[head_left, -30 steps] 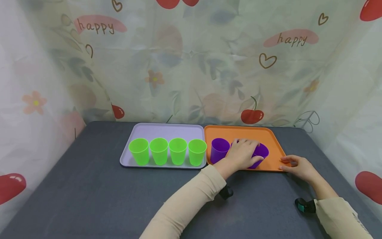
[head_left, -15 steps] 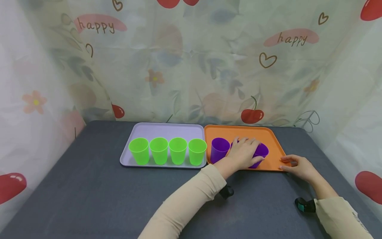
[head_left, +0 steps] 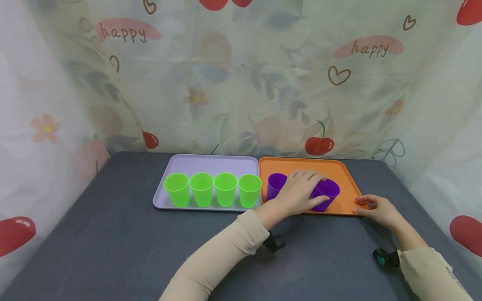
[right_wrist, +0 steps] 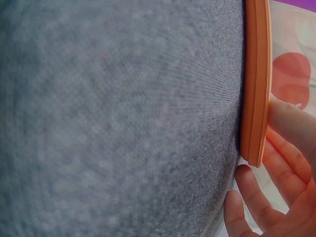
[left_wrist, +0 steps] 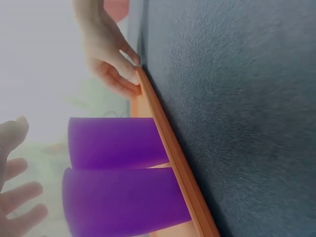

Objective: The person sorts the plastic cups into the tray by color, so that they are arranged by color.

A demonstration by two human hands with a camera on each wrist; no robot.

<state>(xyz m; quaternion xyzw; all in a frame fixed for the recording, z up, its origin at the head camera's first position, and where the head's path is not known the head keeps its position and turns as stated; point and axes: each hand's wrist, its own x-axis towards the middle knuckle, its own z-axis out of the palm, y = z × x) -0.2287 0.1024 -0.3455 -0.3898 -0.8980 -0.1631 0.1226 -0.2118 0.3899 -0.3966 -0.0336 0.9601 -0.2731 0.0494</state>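
My left hand (head_left: 297,192) hovers over purple cups on the orange tray (head_left: 305,164), its fingers spread. One purple cup (head_left: 276,184) shows to its left and another purple cup (head_left: 326,194) to its right; the hand covers what lies between. In the left wrist view, the fingers of that hand (left_wrist: 22,197) are apart from the rims of two upright cups (left_wrist: 118,143). At the tray's near right corner, my right hand (head_left: 378,209) holds the edge. The right wrist view has its thumb on the tray rim (right_wrist: 256,84) and the other fingers around the corner.
A lilac tray (head_left: 211,162) adjoins the orange one on the left. Along it stands a row of several bright green cups (head_left: 202,190). Both trays lie on a dark grey table (head_left: 124,242), with a printed curtain (head_left: 241,83) behind and at the sides.
My left hand has shifted left and slightly up from the right-hand purple cup, showing more of that cup. The right hand stays at the tray corner.
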